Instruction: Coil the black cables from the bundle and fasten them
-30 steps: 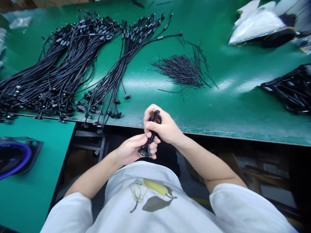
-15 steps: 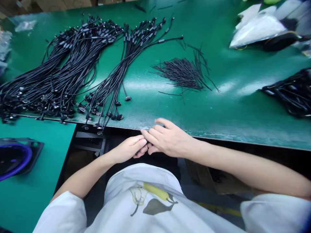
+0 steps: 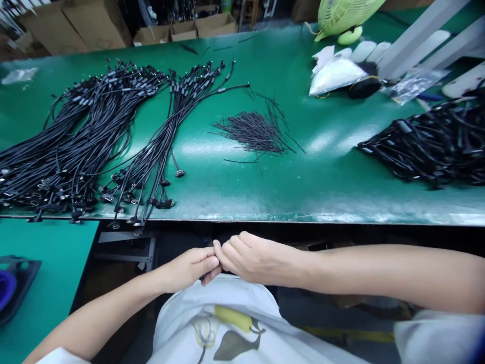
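Green workbench (image 3: 322, 187) first — more of its far side shows than a second ago, so the head has likely tipped up; stuff on it looks unmoved. Long cable pile (image 3: 83, 136) at left, black cable heap (image 3: 428, 146) at right, partly cut by the frame. Smaller cable bundle (image 3: 166, 126) just beside the long pile, ends reaching over the near edge. Heap of thin black strips (image 3: 252, 131) mid-bench, a few strays around it.

Real change is at the hands: both turned backs-up, together in front of the shirt (image 3: 231, 344), clear of the bench edge, right forearm swung out nearly level. Right hand (image 3: 250, 258) curled, fingertips meeting the left — can't tell what it grips. Left hand (image 3: 193, 268) folded in, thumb on top, looks to be pinching the coiled cable (image 3: 203, 277).

That cable was in plain sight a second ago, now nearly all covered — just a dark sliver under the left fingers, probably it. Reads as close two-handed work on the coil, not yet finished or set down
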`<state>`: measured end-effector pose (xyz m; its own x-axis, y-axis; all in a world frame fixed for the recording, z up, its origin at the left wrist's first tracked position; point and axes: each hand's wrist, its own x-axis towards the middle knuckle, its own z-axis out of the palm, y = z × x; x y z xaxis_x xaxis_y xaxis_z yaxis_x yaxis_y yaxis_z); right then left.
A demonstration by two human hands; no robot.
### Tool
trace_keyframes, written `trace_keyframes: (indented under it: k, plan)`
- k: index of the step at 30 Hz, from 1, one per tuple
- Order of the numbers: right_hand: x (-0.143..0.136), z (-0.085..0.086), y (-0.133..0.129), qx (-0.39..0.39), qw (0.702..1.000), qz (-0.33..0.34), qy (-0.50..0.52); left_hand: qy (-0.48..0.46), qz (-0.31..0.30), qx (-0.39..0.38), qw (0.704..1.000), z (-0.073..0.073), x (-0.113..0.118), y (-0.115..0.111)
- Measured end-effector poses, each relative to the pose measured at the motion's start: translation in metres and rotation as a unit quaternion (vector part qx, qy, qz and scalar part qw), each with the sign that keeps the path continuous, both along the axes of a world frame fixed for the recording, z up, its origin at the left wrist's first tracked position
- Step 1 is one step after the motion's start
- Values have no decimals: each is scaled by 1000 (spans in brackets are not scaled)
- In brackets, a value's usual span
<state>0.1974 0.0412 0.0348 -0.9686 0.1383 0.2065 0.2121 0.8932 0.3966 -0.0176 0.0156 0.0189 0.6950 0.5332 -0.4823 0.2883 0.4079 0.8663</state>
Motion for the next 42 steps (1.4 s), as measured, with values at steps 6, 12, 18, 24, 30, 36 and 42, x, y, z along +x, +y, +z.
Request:
trace_keyframes:
  k: [6, 12, 18, 24, 30, 36, 42]
  plan:
    - [3, -23, 3, -163, 986, -25, 36, 135, -40, 165, 976, 2, 9, 2]
    - [34, -19, 82, -327, 930, -118, 121, 83, 92, 117, 985, -11, 4, 17]
    - [121, -47, 196, -155, 780, -560, 235, -40, 299, 37, 953, -17, -1, 28]
    - [134, -76, 214, -127, 782, -574, 206, -126, 343, -28, 930, -15, 19, 36]
    - [104, -43, 176, -86, 769, -535, 338, -159, 353, -51, 920, -15, 27, 37]
    - [-12, -43, 76, -495, 674, -260, 483, -196, 339, -31, 920, -18, 35, 36]
    - [-52, -55, 41, -661, 550, -202, 469, -196, 399, 65, 894, -22, 29, 36]
